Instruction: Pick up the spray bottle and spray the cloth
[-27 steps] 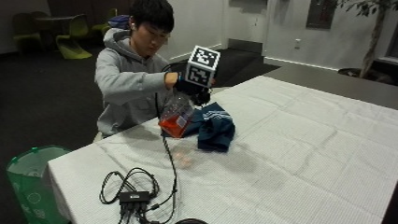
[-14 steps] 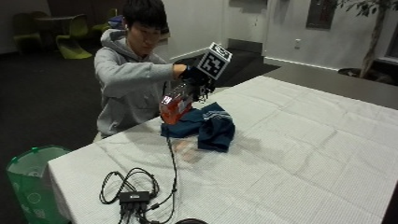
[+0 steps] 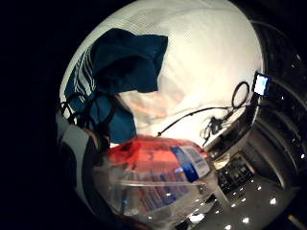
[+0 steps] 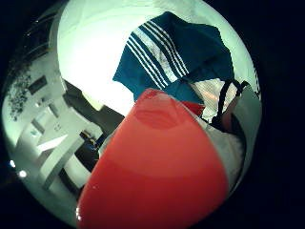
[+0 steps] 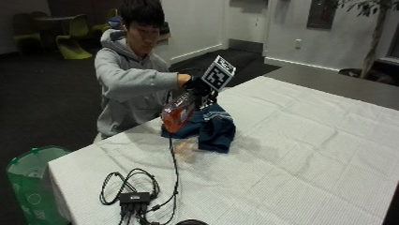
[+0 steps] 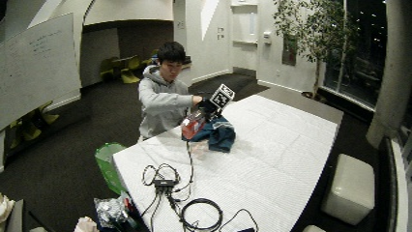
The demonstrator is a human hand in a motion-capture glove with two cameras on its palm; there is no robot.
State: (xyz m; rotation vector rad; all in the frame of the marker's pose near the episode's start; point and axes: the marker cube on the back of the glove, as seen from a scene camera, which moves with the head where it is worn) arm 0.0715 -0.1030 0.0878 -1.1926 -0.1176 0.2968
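**Spray bottle held tilted over a crumpled cloth**

A seated person in a grey hooded sweatshirt (image 5: 128,84) grips a spray bottle (image 5: 178,112) in the gloved right hand (image 5: 198,86), fingers curled round its upper part. The bottle is clear plastic, rounded, with orange-red liquid and a blue-and-white label, and it hangs tilted above the table (image 5: 299,140), base toward the person's edge and top toward the cloth (image 5: 210,129). From the palm, the bottle's red base fills much of the thumb-side view. The cloth is dark blue with white stripes along one end, soft and bunched into folds, lying near the table edge closest to the person, just beside and partly under the bottle. The table is a long rectangle covered in white fabric with a fine woven grid. Toward its near corner lies a tangle of black cables (image 5: 134,190) round a small black box. A green bin (image 5: 31,183) stands on the dark floor beside that corner. Behind are white walls, a whiteboard (image 6: 35,67), yellow-green chairs (image 5: 71,40) and a potted tree (image 6: 315,34) by dark windows.
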